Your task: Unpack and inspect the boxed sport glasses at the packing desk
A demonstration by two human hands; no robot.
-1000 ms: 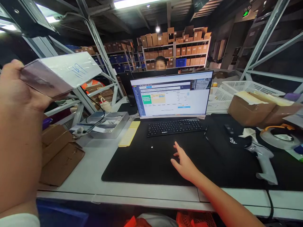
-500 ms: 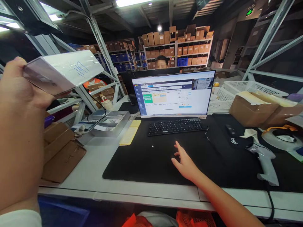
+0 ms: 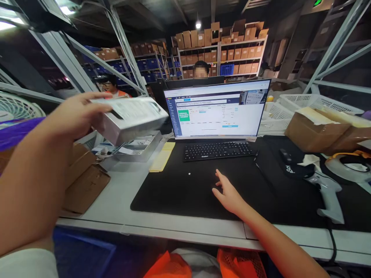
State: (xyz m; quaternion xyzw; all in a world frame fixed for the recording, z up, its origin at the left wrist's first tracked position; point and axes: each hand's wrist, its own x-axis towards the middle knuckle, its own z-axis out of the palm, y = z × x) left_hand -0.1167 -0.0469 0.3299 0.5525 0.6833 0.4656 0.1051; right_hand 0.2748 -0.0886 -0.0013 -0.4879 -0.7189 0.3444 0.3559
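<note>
Beyond the desk, metal shelving (image 3: 219,58) stands loaded with brown cartons. The grey desk (image 3: 107,193) bears a wide black desk mat (image 3: 185,197), with a lit computer monitor (image 3: 208,112) at its back. An opened cardboard carton (image 3: 315,133) sits to the right of the screen, and a silver compartment tray (image 3: 139,156) lies to the left. Below the monitor rests a black keyboard (image 3: 217,151). A glossy white box (image 3: 130,119) is held tilted in the air, left of the screen and in front of the tray from this viewpoint; the left hand (image 3: 78,114) is clamped on its near end, fingers over the top. Over the mat, the right hand (image 3: 228,192) holds nothing, thumb and fingers apart; whether it touches the mat cannot be told. Farther right lies a barcode scanner (image 3: 329,197), near a computer mouse (image 3: 285,155). Smallest is a white dot (image 3: 189,173) on the mat.
</note>
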